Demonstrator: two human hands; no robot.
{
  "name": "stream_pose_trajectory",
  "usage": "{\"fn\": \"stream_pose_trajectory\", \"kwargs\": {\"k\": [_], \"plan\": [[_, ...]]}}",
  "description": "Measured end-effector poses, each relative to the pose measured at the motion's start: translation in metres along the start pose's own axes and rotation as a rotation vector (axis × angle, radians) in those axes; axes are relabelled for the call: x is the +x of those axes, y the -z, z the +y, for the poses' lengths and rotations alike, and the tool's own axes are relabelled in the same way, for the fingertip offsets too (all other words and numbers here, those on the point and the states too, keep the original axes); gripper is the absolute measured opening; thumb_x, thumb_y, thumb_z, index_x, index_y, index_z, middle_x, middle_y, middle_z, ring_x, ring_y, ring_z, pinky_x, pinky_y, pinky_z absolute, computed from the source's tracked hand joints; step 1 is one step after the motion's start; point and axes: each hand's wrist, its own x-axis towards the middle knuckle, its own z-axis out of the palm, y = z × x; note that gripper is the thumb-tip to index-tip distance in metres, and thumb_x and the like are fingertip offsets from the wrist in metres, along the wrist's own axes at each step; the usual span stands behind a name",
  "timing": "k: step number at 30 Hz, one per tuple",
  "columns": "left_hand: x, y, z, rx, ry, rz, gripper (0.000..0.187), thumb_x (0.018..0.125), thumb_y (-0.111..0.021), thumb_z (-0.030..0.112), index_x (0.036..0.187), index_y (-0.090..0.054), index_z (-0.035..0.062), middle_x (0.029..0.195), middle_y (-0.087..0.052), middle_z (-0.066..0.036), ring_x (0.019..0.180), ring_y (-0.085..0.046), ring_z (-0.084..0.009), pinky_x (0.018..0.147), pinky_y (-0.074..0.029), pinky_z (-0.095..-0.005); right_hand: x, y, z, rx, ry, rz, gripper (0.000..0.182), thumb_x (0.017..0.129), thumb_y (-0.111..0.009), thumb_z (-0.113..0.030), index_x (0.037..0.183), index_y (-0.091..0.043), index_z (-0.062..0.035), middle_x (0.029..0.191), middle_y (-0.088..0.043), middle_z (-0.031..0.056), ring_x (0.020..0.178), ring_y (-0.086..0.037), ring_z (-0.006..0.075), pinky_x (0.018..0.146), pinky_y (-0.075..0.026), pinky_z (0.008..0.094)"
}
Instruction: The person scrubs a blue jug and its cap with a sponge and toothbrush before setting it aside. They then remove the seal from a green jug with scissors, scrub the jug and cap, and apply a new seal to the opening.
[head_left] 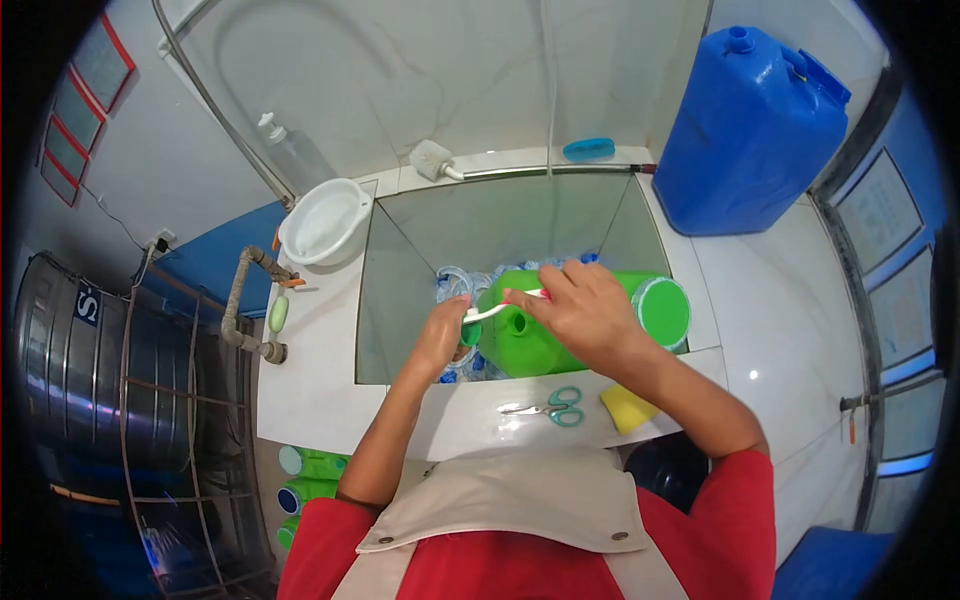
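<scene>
A slim white-handled brush (486, 312) spans the gap between my hands. My right hand (580, 310) is closed on its handle, above a large green jug (505, 345) lying on its side, with an open spout facing up. My left hand (442, 335) is closed around a small green piece (470, 334) that looks like a cap; the brush's far end meets it, and its bristles are hidden. Clear bottles with blue caps (476, 366) lie under and beside the jug in the tiled basin (515, 215).
Teal-handled scissors (560, 408) and a yellow sponge (627, 408) lie on the front ledge. A blue jerrycan (750, 140) stands at the back right. To the left are a white bowl (325, 222), a pump bottle (292, 155) and a tap (238, 300).
</scene>
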Motion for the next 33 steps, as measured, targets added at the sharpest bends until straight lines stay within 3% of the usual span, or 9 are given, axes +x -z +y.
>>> {"fn": "stream_pose_trajectory", "kwargs": {"k": [4, 6, 10, 12, 15, 21, 27, 31, 33], "plan": [[-0.005, 0.005, 0.013, -0.16, 0.182, -0.08, 0.034, 0.096, -0.042, 0.039, 0.08, -0.051, 0.0098, 0.055, -0.044, 0.0, 0.039, -0.032, -0.0081, 0.036, -0.022, -0.0243, -0.02, -0.011, -0.021, 0.034, -0.018, -0.079, 0.045, 0.077, -0.059, -0.01, 0.122, -0.059, -0.0127, 0.074, -0.052, 0.0078, 0.056, -0.055, 0.0262, 0.051, -0.043, 0.0362], [0.002, 0.006, 0.002, 0.033, -0.199, 0.123, 0.033, 0.096, -0.041, 0.038, 0.081, -0.051, 0.0101, 0.058, -0.046, 0.0, 0.042, -0.034, -0.0076, 0.037, -0.023, -0.0228, -0.035, -0.02, -0.041, 0.33, -0.314, -0.511, 0.039, 0.082, -0.057, -0.009, 0.121, -0.059, -0.0106, 0.074, -0.056, 0.0095, 0.055, -0.056, 0.0253, 0.052, -0.043, 0.037], [-0.001, -0.003, 0.005, -0.146, -0.258, 0.197, 0.039, 0.097, -0.04, 0.044, 0.086, -0.053, 0.0088, 0.065, -0.051, -0.002, 0.045, -0.037, -0.0073, 0.037, -0.022, -0.022, -0.027, -0.01, -0.041, 0.974, -0.545, -0.48, 0.034, 0.09, -0.053, -0.012, 0.124, -0.057, -0.0086, 0.073, -0.057, 0.0105, 0.053, -0.053, 0.0216, 0.052, -0.042, 0.0333], [-0.004, -0.004, 0.016, -0.635, -0.163, 0.09, 0.04, 0.095, -0.047, 0.045, 0.091, -0.055, 0.0059, 0.073, -0.055, -0.004, 0.052, -0.049, -0.0095, 0.037, -0.037, -0.0217, -0.033, -0.018, -0.032, 1.018, -0.742, -0.265, 0.033, 0.095, -0.05, -0.016, 0.127, -0.054, -0.0085, 0.073, -0.057, 0.0118, 0.054, -0.05, 0.0187, 0.053, -0.041, 0.0321], [-0.001, 0.004, 0.009, -0.797, -0.059, 0.061, 0.042, 0.091, -0.056, 0.043, 0.096, -0.054, 0.001, 0.076, -0.056, -0.007, 0.063, -0.06, -0.016, 0.053, -0.056, -0.026, -0.051, -0.036, -0.041, 0.979, -0.79, -0.133, 0.035, 0.094, -0.052, -0.015, 0.129, -0.053, -0.0097, 0.074, -0.057, 0.0117, 0.056, -0.049, 0.0175, 0.054, -0.04, 0.0309], [0.002, -0.009, 0.007, -0.978, -0.06, 0.25, 0.03, 0.094, -0.053, 0.028, 0.095, -0.049, -0.0015, 0.077, -0.057, -0.011, 0.078, -0.063, -0.024, 0.075, -0.058, -0.0343, -0.049, -0.034, -0.071, 0.753, -0.603, -0.136, 0.044, 0.09, -0.053, -0.008, 0.133, -0.049, -0.0115, 0.075, -0.051, 0.011, 0.057, -0.051, 0.0238, 0.058, -0.045, 0.0351], [0.0, -0.029, 0.015, -1.175, -0.067, 0.192, 0.017, 0.092, -0.047, 0.016, 0.095, -0.049, -0.0002, 0.082, -0.055, -0.013, 0.083, -0.061, -0.0271, 0.077, -0.056, -0.0362, -0.049, -0.065, -0.098, 0.418, -0.392, -0.055, 0.053, 0.081, -0.054, -0.003, 0.134, -0.047, -0.0094, 0.078, -0.049, 0.0095, 0.06, -0.056, 0.0271, 0.056, -0.049, 0.0386], [-0.002, -0.037, 0.019, -1.235, -0.091, 0.148, 0.016, 0.093, -0.044, 0.015, 0.092, -0.05, 0.0008, 0.079, -0.055, -0.013, 0.086, -0.06, -0.0271, 0.079, -0.055, -0.035, -0.036, -0.048, -0.081, 0.518, -0.595, -0.176, 0.056, 0.079, -0.055, -0.003, 0.134, -0.046, -0.008, 0.078, -0.049, 0.0108, 0.06, -0.057, 0.0279, 0.053, -0.05, 0.0408], [-0.007, -0.038, 0.02, -1.271, -0.072, 0.128, 0.018, 0.093, -0.045, 0.018, 0.09, -0.05, 0.001, 0.079, -0.056, -0.013, 0.086, -0.059, -0.0268, 0.079, -0.054, -0.0348, -0.039, -0.054, -0.093, 0.459, -0.435, -0.195, 0.057, 0.08, -0.055, -0.004, 0.136, -0.044, -0.0088, 0.078, -0.049, 0.0114, 0.057, -0.056, 0.0275, 0.05, -0.05, 0.0405]]}}
